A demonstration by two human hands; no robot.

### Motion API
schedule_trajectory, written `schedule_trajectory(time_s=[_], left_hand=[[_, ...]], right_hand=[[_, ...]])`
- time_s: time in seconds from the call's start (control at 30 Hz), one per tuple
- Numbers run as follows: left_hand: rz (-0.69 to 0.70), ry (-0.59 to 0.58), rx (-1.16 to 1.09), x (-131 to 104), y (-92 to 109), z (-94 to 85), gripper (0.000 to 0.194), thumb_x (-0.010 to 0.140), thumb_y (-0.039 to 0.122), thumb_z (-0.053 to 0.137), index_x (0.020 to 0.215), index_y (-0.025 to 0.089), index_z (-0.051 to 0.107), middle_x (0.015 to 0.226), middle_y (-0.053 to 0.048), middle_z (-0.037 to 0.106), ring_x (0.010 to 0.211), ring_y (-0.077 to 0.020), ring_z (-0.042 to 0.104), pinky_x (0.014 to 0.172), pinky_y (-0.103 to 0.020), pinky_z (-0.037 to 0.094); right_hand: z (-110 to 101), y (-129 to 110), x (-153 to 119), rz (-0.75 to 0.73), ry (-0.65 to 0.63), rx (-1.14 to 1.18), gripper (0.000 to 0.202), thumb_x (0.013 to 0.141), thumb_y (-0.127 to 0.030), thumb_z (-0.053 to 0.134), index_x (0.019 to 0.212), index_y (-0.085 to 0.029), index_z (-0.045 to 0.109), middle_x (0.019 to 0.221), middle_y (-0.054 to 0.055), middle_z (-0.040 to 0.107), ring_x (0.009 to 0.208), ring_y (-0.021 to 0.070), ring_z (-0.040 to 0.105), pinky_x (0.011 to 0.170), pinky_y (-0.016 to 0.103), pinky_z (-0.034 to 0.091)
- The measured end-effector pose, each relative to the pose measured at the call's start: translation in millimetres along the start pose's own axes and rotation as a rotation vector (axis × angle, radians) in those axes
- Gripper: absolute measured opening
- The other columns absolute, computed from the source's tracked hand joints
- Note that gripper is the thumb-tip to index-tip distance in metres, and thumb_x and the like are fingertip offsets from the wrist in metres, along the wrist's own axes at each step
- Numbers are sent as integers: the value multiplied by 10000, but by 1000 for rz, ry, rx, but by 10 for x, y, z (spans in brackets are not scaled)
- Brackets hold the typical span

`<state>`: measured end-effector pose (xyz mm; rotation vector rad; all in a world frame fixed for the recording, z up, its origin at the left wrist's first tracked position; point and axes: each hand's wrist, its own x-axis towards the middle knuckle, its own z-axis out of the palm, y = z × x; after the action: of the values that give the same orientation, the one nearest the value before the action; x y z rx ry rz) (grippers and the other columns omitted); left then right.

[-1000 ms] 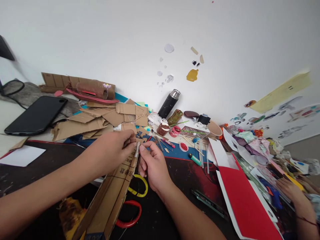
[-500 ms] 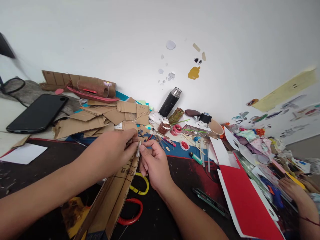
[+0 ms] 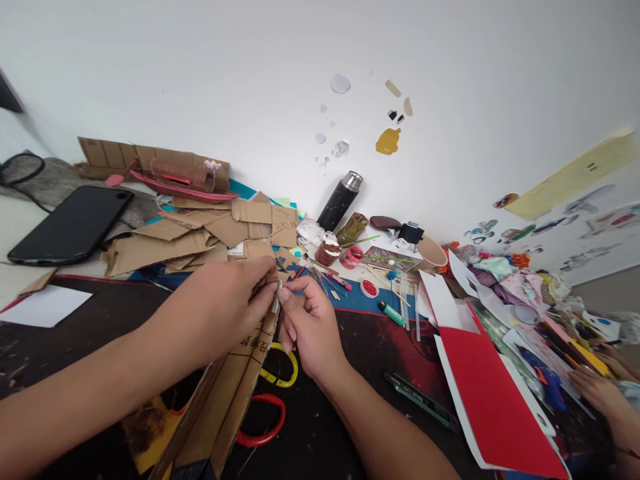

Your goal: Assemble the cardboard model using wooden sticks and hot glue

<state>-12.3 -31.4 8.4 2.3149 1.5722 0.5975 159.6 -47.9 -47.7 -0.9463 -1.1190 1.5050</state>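
Two hands [image 3: 314,333] at cardboard [image 3: 227,397] edge

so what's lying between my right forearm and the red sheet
In the head view, a slim dark green tool, apparently a utility knife, lies on the dark tabletop between your right forearm and the red sheet.

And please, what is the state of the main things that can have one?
Cardboard: folded lengthwise, held
Left hand: grip closed at the cardboard's far end
Right hand: grip closed there too
Phone: no lit screen showing
Red jar: open
Small dish: uncovered, red inside
Utility knife: lying flat, blade unclear
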Motion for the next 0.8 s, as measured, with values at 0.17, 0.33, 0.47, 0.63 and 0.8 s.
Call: schedule_trajectory(time_s=[0.17,0.33,0.47,0.63,0.8], left_hand=[[40,66,-1,-20,-45,58,271,984,420,375,886,264,573,679,-37,684,603,-264,636,599,-354,330],[4,3,2,-12,16,-12,297,964,440,350,904,259,577,697,-57,703,626,-284,662,611,-360,344],[-12,-24,2,-3,49,-49,318,953,451,337,915,255,585,735,-75,727,668,-306,691,632,-368,363],[-2,-1,4,-17,26,-20,319,962,433,342,946,254,606,763,-82,755,673,-314,699,628,-371,360],[28,56,-13,-29,10,8,274,990,419,380,931,265,599,704,-52,721,611,-283,664,602,-356,337]], right_hand=[[0,-12,-5,0,-7,-2,406,941,-565,810,944,-253,551,426,-180,445,285,61,368,334,149,332],[-1,-8,-9,3,-12,10,405,941,-561,812,947,-259,542,430,-179,450,283,64,369,329,150,321],[2,-6,-4,3,-12,22,402,943,-561,808,944,-260,542,433,-180,444,283,64,360,329,153,324],[10,-19,-9,10,-11,27,408,938,-563,810,947,-261,536,436,-180,452,287,63,361,336,156,326],[15,-40,-15,15,-7,37,396,934,-551,810,949,-259,543,433,-180,445,286,62,360,336,157,320]])
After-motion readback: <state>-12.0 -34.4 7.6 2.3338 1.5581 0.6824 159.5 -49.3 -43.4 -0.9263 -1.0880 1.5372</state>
